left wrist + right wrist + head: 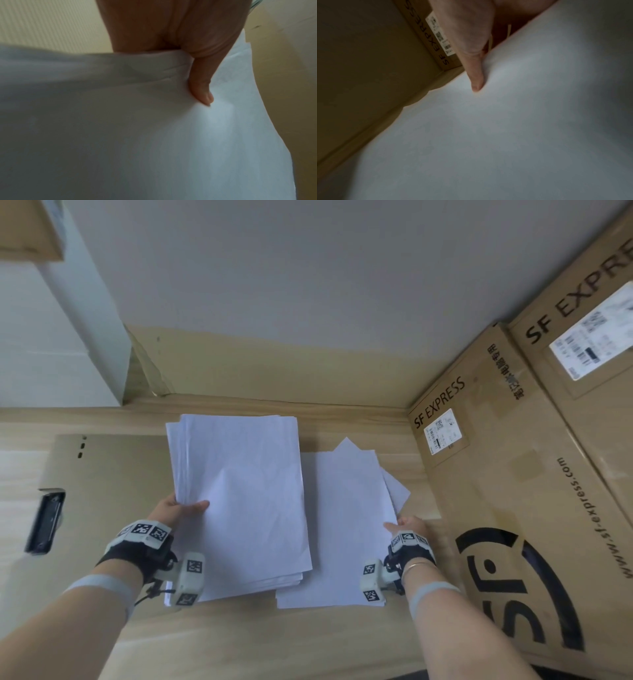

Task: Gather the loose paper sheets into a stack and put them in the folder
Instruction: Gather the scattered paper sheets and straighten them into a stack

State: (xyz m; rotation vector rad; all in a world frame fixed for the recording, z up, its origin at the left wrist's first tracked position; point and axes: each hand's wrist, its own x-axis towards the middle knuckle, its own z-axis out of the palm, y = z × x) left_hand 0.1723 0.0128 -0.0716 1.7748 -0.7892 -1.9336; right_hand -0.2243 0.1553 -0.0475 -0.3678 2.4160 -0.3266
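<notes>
A thick stack of white sheets [239, 501] is held up over the wooden desk by my left hand [181, 510], thumb on top and fingers hidden beneath; the left wrist view shows the thumb [200, 86] pressing the stack's edge [154, 121]. To its right lie several loose white sheets [346, 529], fanned at their far corners. My right hand [406, 525] pinches their right edge, thumb on top [476, 75] of the paper [505, 135]. A tan folder [113, 491] lies open flat at the left, with a black clip [46, 522] near its left edge.
Large SF Express cardboard boxes [534, 508] stand along the right, close beside my right hand. A grey wall [308, 285] rises behind the desk [274, 645]. Another cardboard corner [27, 231] shows at the top left.
</notes>
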